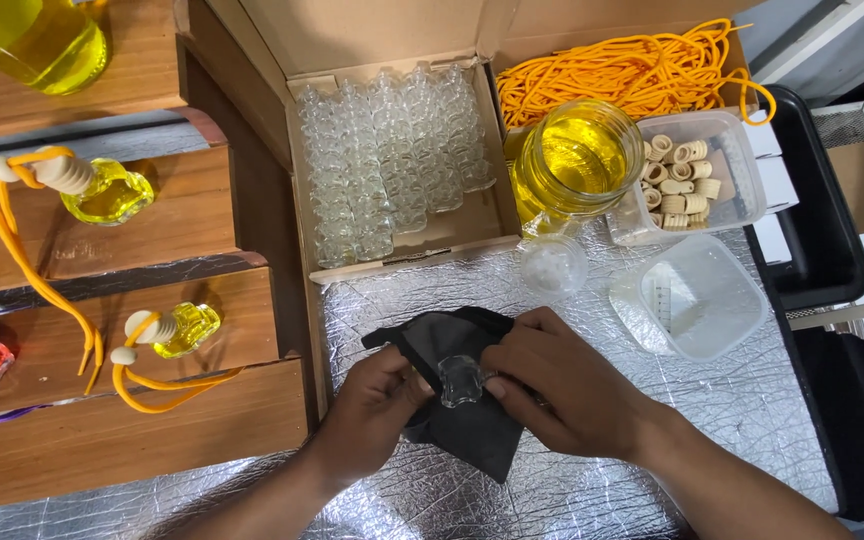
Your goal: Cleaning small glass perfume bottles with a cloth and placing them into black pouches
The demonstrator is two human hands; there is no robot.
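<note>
A small clear glass bottle (460, 380) rests in a black cloth (452, 425) above the silver foil mat (732, 400). My left hand (372, 410) grips the cloth at the bottle's left side, thumb against the glass. My right hand (562, 385) holds the cloth and bottle from the right, fingers curled over them. Part of the bottle is hidden by the cloth and my fingers.
An open cardboard box (307, 180) holds several empty glass bottles. A jar of yellow liquid (572, 160), orange cords (632, 70), a tub of wooden caps (692, 175) and an empty clear tub (692, 300) stand behind. Filled bottles with cords sit on wooden steps (102, 420) at left.
</note>
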